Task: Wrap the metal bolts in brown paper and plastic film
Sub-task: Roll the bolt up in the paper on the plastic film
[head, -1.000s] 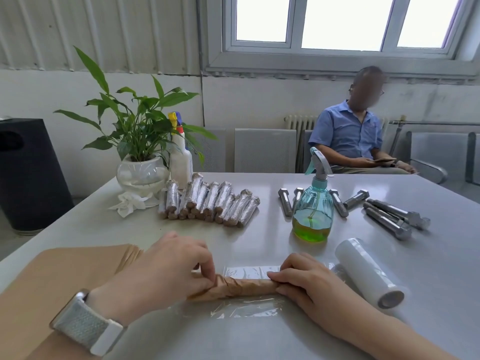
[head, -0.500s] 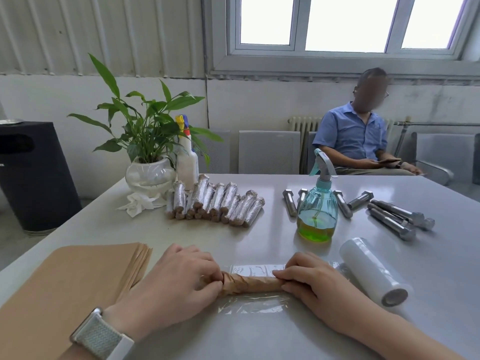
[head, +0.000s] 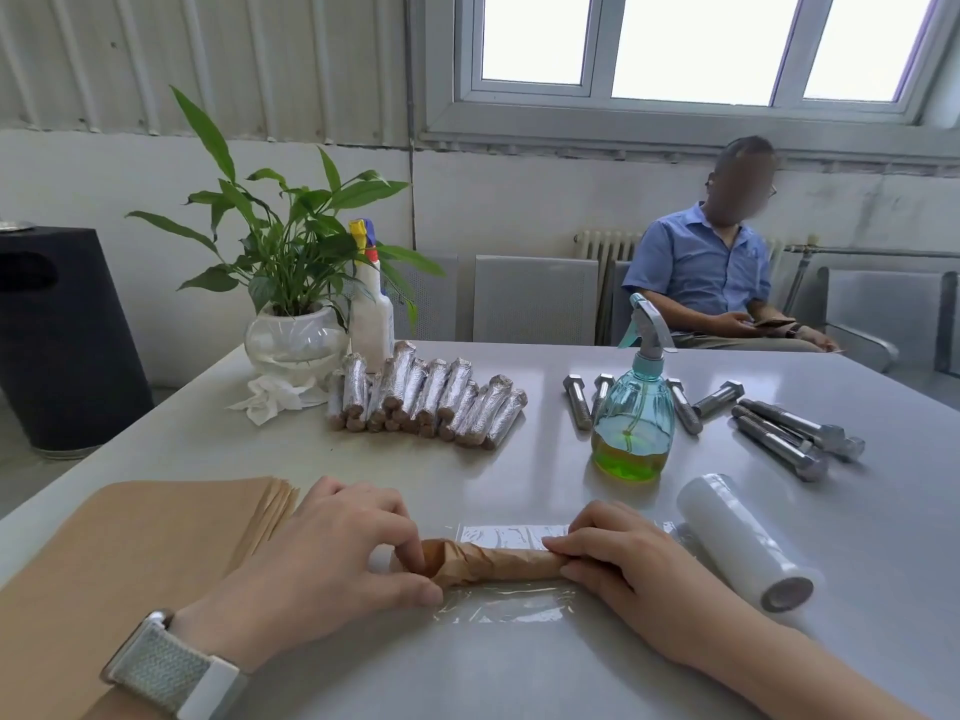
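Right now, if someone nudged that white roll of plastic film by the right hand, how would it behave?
The roll of plastic film lies on its side on the smooth table, so it would probably roll. It looks light for its size, with a hollow core. Its glossy surface may be slippery.

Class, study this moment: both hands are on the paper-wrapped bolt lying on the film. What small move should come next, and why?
Probably roll the paper-wrapped bolt along the plastic film sheet, so the film winds round it. The left hand and right hand hold its ends, and film lies flat on both sides of it.
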{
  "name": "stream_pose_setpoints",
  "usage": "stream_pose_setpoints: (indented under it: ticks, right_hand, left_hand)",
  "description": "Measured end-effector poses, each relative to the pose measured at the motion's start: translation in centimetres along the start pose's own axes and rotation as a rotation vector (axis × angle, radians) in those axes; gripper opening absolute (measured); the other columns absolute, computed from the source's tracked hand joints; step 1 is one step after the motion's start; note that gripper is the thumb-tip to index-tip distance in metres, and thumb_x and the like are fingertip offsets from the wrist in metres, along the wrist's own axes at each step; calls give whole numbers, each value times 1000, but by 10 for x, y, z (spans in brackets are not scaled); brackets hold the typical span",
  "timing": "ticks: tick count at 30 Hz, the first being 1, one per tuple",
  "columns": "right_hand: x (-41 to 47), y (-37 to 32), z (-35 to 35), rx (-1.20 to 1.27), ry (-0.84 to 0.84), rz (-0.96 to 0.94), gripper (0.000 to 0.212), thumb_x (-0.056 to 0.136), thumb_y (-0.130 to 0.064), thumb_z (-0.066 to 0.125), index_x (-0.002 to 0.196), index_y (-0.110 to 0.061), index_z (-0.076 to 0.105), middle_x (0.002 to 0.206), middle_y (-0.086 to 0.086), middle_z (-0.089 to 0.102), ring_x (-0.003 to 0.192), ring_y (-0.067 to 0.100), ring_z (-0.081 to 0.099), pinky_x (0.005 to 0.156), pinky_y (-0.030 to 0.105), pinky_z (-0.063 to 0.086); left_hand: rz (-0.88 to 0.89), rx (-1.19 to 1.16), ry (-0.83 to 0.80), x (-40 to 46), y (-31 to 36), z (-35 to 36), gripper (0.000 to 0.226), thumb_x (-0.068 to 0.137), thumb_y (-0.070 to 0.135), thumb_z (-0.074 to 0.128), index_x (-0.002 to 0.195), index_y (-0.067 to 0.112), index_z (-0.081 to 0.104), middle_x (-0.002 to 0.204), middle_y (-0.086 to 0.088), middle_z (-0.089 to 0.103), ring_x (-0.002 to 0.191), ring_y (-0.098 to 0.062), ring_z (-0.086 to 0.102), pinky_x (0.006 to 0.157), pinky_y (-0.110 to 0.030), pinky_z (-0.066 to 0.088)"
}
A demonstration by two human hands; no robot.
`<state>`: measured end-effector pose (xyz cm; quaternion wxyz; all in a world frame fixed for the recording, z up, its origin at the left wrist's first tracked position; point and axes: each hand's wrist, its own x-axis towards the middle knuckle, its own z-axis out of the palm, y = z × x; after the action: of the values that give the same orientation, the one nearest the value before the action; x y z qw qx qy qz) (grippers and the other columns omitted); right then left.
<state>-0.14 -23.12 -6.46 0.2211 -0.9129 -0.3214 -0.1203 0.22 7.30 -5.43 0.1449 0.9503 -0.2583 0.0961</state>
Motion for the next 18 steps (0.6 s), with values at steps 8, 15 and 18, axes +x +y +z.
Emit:
stream_pose_setpoints:
  ticks: [8,15,18]
  right_hand:
    - [1,-1,-1,6,-4,10,25,95,-25,62,118,-24,71,103,-7,60,100,10,55,92,18,39]
    - [0,-2,-2,16,-4,14,24,95,-24,63,118,-24,71,103,-9,60,100,8,55,91,19,40]
    - [1,-1,-2,14,-5,16,24,95,-24,63,117,-24,72,102,-9,60,100,6,55,90,15,39]
  left_hand:
    - [-32,-45,20,3,13,1,19,81,57,68,79,43,55,81,28,62,86,8,52,92,-17,28]
    - [-177,-193,13,2,14,5,17,77,51,74,82,49,58,88,46,57,95,19,39,76,-3,24]
    - [-146,-205,51,2,16,4,18,75,48,78,71,46,61,85,32,63,91,18,45,77,-8,28]
